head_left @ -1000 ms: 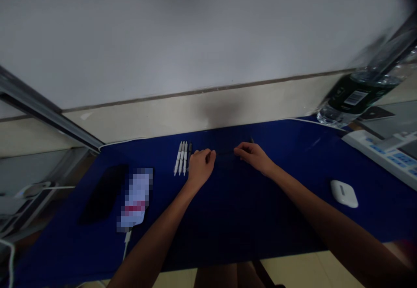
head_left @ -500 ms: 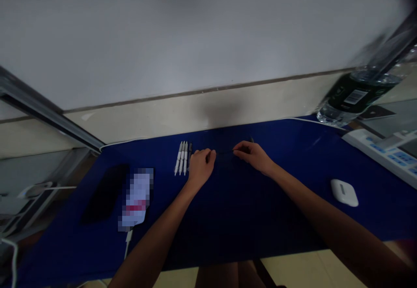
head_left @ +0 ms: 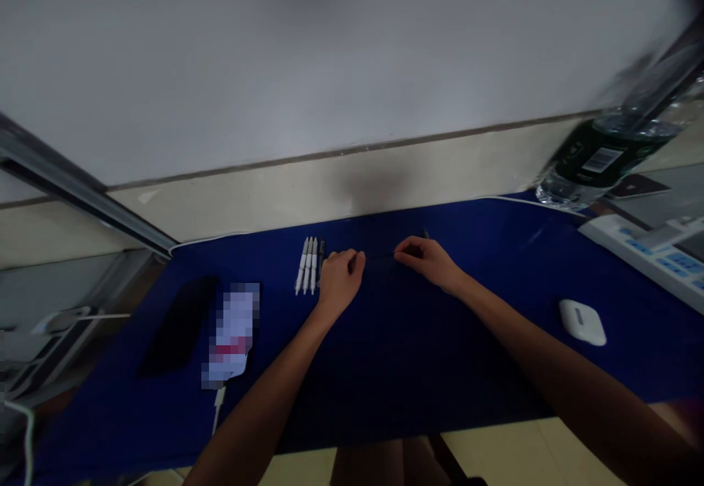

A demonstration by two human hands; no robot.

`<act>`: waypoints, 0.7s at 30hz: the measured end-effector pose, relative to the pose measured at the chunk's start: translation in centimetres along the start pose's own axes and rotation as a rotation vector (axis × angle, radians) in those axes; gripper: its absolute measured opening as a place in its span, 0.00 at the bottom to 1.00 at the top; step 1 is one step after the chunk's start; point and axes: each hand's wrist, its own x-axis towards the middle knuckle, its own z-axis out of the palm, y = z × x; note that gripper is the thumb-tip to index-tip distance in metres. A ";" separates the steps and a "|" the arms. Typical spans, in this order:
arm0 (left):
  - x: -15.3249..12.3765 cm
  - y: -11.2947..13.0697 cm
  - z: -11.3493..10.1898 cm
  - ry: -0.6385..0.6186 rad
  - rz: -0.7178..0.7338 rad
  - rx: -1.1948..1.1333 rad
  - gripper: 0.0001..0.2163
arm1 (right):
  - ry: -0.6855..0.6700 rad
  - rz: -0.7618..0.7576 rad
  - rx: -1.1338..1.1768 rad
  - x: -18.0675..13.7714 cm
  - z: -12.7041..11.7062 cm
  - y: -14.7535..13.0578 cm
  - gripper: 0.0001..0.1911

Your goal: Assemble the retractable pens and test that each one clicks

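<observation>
Both hands rest on a blue desk mat point(head_left: 418, 354) near its far edge. My left hand point(head_left: 339, 278) is curled closed, and my right hand point(head_left: 430, 262) is closed in a pinch. A thin dark pen point(head_left: 379, 256) spans the gap between them, each hand gripping one end. Three white pens point(head_left: 307, 265) lie side by side just left of my left hand, with a dark pen point(head_left: 320, 250) beside them. Another dark pen tip point(head_left: 425, 234) shows behind my right hand.
A black phone point(head_left: 173, 325) and a blurred lit phone point(head_left: 232, 333) on a cable lie at the left. A white earbud case point(head_left: 581, 321) sits at the right, a power strip point(head_left: 649, 253) and a water bottle point(head_left: 599, 160) beyond it. A wall rises behind.
Both hands have stayed almost still, holding the dark pen between them. The view has shifted slightly.
</observation>
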 end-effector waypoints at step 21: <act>0.1 0.0 0.0 0.012 -0.025 -0.005 0.18 | 0.029 0.009 0.009 -0.4 0.0 -1.0 0.16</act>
